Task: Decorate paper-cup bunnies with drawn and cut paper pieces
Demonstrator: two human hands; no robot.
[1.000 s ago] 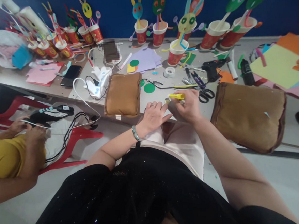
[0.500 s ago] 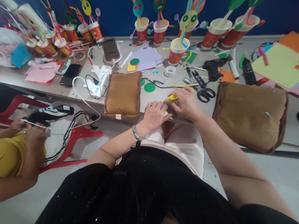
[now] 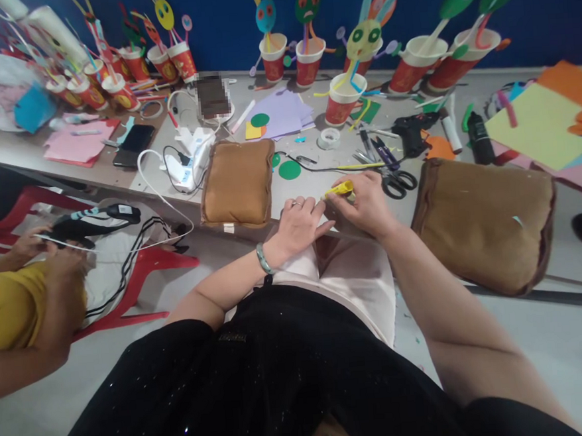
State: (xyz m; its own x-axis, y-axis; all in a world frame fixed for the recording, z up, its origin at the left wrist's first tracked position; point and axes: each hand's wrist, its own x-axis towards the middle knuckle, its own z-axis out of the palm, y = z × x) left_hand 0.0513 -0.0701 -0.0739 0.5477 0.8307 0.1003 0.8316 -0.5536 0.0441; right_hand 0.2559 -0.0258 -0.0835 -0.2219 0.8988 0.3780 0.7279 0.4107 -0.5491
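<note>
Yellow tool (image 3: 341, 188), slim and marker-like, sits in the grip of the right hand (image 3: 364, 199), thumb and fingers closed on it and its tip aimed at nine o'clock, towards the left hand's fingertips. Left hand (image 3: 301, 222) is open, back up at the near edge of the bench (image 3: 289, 193), fingers lightly bent and thumb spread out towards three o'clock; whatever small piece may lie under those fingertips is too small to tell.

Taking the yellow tool as the centre of the clock, a white tape roll (image 3: 328, 138) lies near twelve, and beyond it stands a red-and-white paper cup (image 3: 340, 107) bearing a pale yellow eared figure (image 3: 364, 39). At ten o'clock is a green paper disc (image 3: 290, 170), and at eleven some purple sheets (image 3: 284, 115). Small brown cushion (image 3: 237, 182) rests at nine, with a white power strip (image 3: 194, 159) just beside it, farther out. Black-handled scissors (image 3: 399, 184) lie at three, close to the right hand; a black glue gun (image 3: 411, 136) is at two. Large brown cushion (image 3: 485, 224) overhangs the bench between three and four. Well apart, between eight and nine, another person (image 3: 22, 296) in a yellow top sits on a red chair (image 3: 142, 271), both hands at a dark object.
</note>
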